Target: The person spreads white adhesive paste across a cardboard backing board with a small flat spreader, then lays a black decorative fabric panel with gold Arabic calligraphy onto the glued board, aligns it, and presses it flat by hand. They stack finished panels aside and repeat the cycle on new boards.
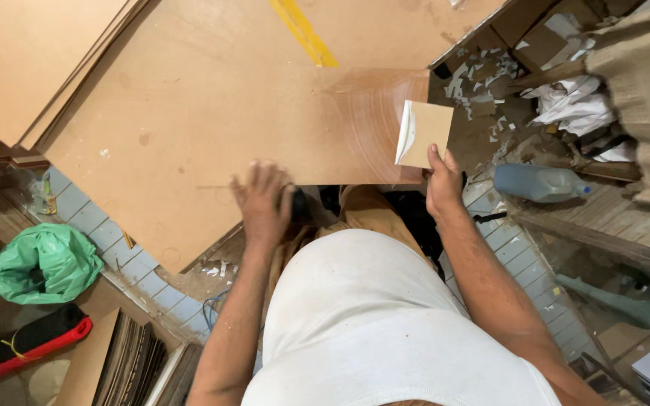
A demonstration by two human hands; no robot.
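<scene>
On the board's near edge: both hands work at a large brown board that fills the middle of the view, tilted across a cluttered floor
Left hand: the left hand lies blurred at the board's near edge, fingers curled over a small dark thing at its right side; too smeared to tell whether it grips or only presses
Right hand: the right hand is closed in a pinch on the lower edge of a small square card, thumb up against its face
Small square card: tan, with a white sheet peeling away along its left side, held upright just above the board's right corner
Glossy patch: a darker, shiny arc-marked area spreads over the board beside the card
Yellow stripe: a yellow band runs slantwise across the board's far part
Upper left: another pale board lies overlapping
Left floor: a green plastic bag sits crumpled, with a red-and-black bundle below it
Right side: a blue-grey plastic jug lies on its side near torn white paper scraps
Body: a white shirt fills the lower middle
</scene>
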